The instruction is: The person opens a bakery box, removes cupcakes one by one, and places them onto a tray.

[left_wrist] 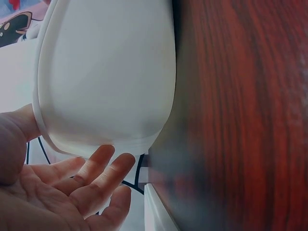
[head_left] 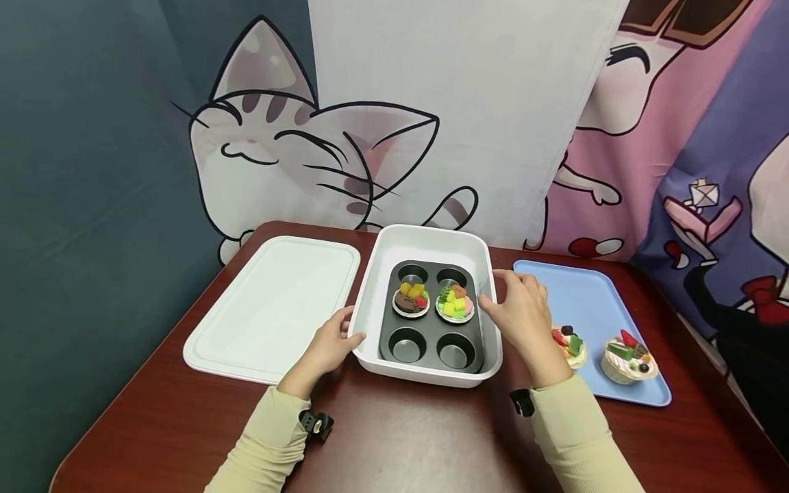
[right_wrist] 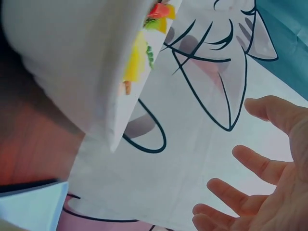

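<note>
A white rectangular tub (head_left: 425, 378) stands on the table in the head view, with a dark muffin pan (head_left: 431, 333) inside it. Two small toy food cups sit in the pan's middle row: one with a brown patty (head_left: 409, 301), one with yellow cubes (head_left: 455, 306). My left hand (head_left: 331, 344) grips the tub's near left corner, thumb over the rim and fingers against the outer wall, as the left wrist view also shows. Beside the tub's right rim hovers my right hand (head_left: 525, 309); the right wrist view shows its fingers spread, apart from the tub and holding nothing.
On the right lies a blue tray (head_left: 582, 291) bearing two toy fruit tarts, one cream-topped tart (head_left: 629, 359) and another (head_left: 573, 347) partly hidden by my right arm. A white board or lid (head_left: 271, 308) lies left of the tub. Cartoon-printed curtains hang behind the table.
</note>
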